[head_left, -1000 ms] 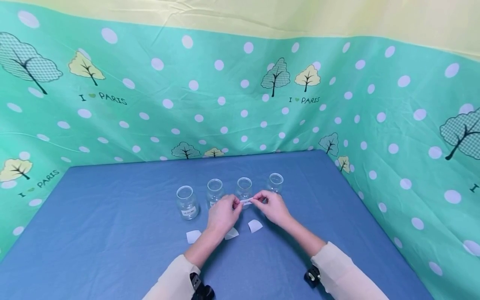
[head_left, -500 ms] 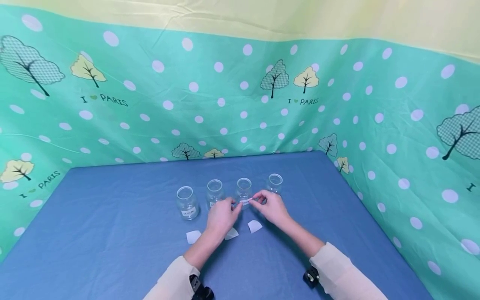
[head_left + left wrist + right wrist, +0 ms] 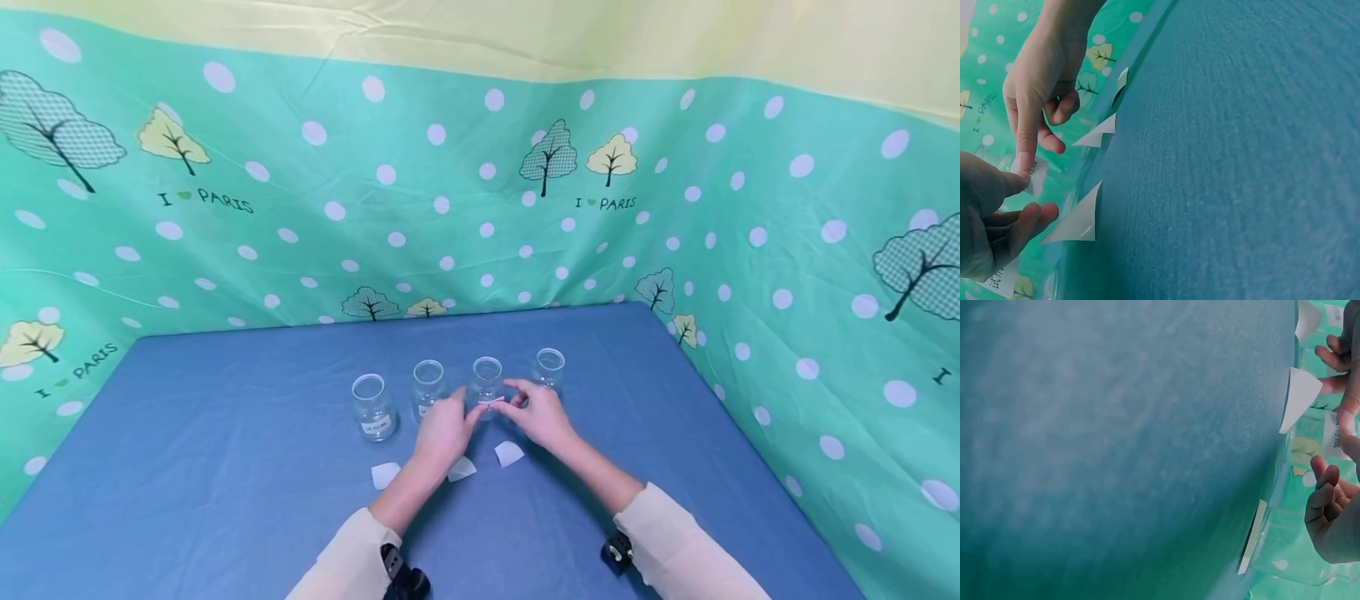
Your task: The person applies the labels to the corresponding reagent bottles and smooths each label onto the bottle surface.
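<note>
Label (image 3: 1037, 179), ptly hidden by hands (image 3: 442, 432) (image 3: 545, 417), txt unclear, R-most jar (image 3: 549, 367) ptly blocked

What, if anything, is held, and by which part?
The left hand and right hand press the label with their thumbs, on its front, against a jar; whether they grip that jar cannot be told.

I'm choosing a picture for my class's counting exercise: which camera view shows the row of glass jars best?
The head view: all four glass jars show their rims, though the left hand and right hand cover parts of some. Both wrist views show them only faintly and in part, toward one side.
</note>
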A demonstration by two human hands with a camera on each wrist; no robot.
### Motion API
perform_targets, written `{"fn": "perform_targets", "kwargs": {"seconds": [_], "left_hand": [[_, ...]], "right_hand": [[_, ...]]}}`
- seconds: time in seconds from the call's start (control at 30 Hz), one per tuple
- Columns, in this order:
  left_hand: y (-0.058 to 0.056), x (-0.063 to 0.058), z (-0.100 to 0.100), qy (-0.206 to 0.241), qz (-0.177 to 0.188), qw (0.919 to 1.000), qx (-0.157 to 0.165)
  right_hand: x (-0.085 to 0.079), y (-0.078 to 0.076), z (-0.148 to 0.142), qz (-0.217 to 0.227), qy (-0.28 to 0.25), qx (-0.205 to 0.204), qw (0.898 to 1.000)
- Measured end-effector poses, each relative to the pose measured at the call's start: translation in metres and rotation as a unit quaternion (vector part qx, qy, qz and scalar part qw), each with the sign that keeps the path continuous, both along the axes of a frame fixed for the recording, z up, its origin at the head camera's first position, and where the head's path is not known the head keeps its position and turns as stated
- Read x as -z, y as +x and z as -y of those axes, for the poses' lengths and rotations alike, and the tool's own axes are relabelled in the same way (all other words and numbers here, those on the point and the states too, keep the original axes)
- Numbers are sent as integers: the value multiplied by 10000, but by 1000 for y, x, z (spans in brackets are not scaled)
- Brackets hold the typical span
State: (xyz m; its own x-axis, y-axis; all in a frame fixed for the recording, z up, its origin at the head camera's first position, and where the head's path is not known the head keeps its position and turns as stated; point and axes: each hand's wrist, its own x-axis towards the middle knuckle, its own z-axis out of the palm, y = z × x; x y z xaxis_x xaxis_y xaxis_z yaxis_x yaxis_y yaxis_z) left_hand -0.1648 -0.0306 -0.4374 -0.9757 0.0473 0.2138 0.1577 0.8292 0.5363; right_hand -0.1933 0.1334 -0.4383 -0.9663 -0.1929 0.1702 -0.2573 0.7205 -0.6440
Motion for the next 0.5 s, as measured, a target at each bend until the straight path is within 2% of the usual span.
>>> {"fn": "perform_targets", "kwargs": {"seconds": [0.1,0.37,0.5], "left_hand": [[0,0,1,29,6,10000,92],[-1,0,5,-48,-167,9996,220],[-1,-2,6,-104,-192,9995,223]], "right_hand": [[0,-1,-3,-7,-102,-36,9999],[0,-2,-7,464,-291,-224,9982],[1,-2,-7,465,-328,-329,9978]]}}
